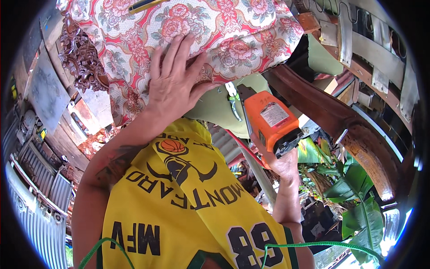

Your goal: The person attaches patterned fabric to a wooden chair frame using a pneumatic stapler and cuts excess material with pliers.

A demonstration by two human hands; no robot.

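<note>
An outdoor workshop jumble fills the frame; corrugated grey metal sheeting curves along the lower left, broad green banana leaves crowd the lower right, and a curved dark-brown wooden furniture arm sweeps from centre right down toward the right edge; grey planks sit at upper right. Across the top centre stretches the red-and-cream floral upholstery fabric, pulled over a padded seat with a pale green underside showing beneath its edge; a dark carved wooden ornament borders it at upper left, and a yellow-and-blue pen-like tool lies on the cloth at the top edge.

Now the orange box-shaped staple gun with a black base, just right of centre; its long axis runs diagonally, the dark nose pointing up and left toward the fabric's lower edge, the black rear end down and right; a small green-and-white fitting sits just beside the nose.

The left hand lies flat on the floral cloth, fingers spread wide and pointing up the frame, palm pressing the fabric down near its edge; nothing is gripped. The right hand is wrapped from below around the gun's handle, clenched on it, though the fingers are mostly hidden behind the body. A yellow jersey fills the lower centre.
</note>
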